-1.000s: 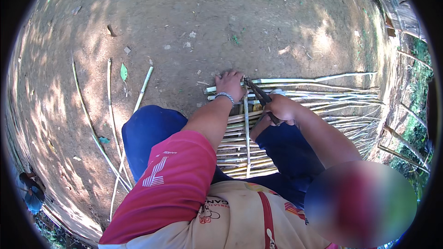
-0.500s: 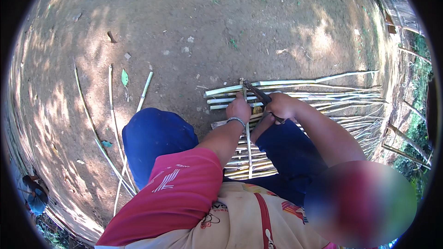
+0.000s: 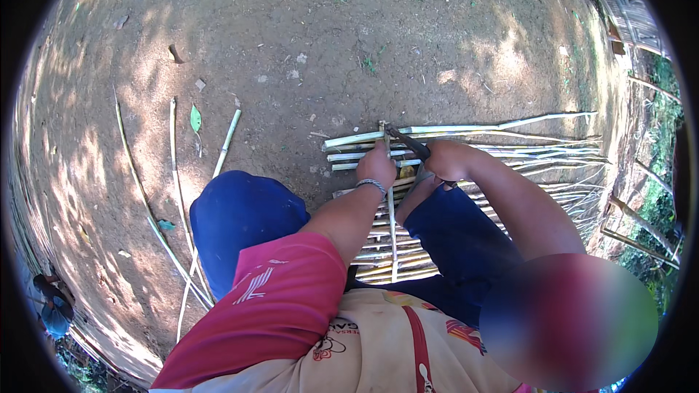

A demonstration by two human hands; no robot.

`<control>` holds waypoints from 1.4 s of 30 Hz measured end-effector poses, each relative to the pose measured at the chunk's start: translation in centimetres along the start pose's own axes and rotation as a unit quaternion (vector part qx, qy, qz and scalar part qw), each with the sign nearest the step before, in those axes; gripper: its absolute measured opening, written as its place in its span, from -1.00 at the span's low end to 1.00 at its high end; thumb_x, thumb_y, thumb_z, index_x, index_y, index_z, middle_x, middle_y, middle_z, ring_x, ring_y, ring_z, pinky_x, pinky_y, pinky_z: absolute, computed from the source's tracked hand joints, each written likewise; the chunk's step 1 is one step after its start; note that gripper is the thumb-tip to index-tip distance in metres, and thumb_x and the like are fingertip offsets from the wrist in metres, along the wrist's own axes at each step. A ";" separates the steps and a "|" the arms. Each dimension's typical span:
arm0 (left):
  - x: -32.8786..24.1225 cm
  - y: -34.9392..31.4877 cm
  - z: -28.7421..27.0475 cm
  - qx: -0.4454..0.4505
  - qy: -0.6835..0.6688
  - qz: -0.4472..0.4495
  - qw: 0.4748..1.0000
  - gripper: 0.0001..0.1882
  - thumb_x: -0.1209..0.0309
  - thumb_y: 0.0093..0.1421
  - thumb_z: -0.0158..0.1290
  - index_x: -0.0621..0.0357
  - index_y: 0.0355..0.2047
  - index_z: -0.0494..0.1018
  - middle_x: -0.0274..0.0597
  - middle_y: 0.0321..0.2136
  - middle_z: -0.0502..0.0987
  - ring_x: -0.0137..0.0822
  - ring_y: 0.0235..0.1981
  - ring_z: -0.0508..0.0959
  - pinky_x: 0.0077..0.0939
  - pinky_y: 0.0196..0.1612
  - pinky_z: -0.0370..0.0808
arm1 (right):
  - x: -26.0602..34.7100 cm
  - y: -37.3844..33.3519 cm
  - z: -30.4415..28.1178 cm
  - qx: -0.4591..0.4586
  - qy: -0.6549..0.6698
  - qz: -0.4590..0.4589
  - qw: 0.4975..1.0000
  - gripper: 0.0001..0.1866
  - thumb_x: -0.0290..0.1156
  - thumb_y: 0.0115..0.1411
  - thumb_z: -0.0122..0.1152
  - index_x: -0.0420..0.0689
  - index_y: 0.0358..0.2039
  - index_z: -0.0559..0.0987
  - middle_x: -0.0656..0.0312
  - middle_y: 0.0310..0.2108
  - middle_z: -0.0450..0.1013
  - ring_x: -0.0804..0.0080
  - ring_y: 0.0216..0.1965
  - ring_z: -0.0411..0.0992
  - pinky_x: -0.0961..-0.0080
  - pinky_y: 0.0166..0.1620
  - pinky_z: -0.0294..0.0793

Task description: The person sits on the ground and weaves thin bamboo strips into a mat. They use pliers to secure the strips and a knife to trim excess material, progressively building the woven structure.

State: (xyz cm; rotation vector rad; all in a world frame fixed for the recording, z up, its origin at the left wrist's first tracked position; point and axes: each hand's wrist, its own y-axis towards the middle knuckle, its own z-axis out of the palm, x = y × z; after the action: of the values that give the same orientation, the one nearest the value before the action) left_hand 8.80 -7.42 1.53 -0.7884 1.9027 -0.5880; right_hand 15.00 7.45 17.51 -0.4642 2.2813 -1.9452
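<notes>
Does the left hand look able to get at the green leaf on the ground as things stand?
Probably yes, by leaning: between the left hand and the green leaf only one cane lies across the way, though the hand would have to leave the crosswise stick.

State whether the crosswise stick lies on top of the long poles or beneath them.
On top: the crosswise stick visibly crosses over the long poles, interrupting their outlines.

On my feed, pale sticks [image 3: 466, 129] lie in rows under a thin crosspiece [image 3: 393, 233], a dark tool [image 3: 412, 145] slanting near its end.
</notes>
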 end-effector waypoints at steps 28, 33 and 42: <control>0.3 0.6 -2.5 -0.109 0.183 0.125 0.969 -0.02 0.08 -0.10 0.42 0.13 0.25 0.19 -0.11 0.25 0.26 -0.10 0.40 0.10 0.09 0.34 -0.02 | -4.7 2.2 8.7 -0.095 0.235 -0.051 0.966 -0.65 -0.34 0.35 0.06 -0.37 -0.02 0.43 -0.03 -0.51 0.51 0.22 -0.61 0.54 0.28 -0.48 0.53; -0.3 0.7 -3.1 -0.081 0.178 0.096 0.976 0.03 0.04 -0.06 0.41 0.14 0.31 0.13 -0.08 0.34 0.18 -0.09 0.44 0.02 0.17 0.40 -0.15 | -5.4 2.5 10.6 -0.130 0.285 -0.077 0.947 -0.70 -0.37 0.36 0.06 -0.34 -0.03 0.39 0.15 -0.61 0.43 0.38 -0.70 0.44 0.42 -0.57 0.43; -0.1 0.2 -2.4 -0.073 0.190 0.079 0.976 -0.01 -0.01 0.00 0.36 0.26 0.28 0.17 -0.07 0.35 0.16 -0.08 0.46 -0.03 0.21 0.43 -0.24 | -4.9 2.6 11.0 -0.125 0.294 -0.068 0.945 -0.71 -0.38 0.36 0.05 -0.33 -0.03 0.38 0.13 -0.59 0.45 0.38 -0.70 0.45 0.42 -0.58 0.43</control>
State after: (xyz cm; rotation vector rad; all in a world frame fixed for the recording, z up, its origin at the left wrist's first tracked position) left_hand 6.64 -7.03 2.50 -0.6406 2.3590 -0.5315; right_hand 22.26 -1.17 12.45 -0.0521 2.9512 -2.0780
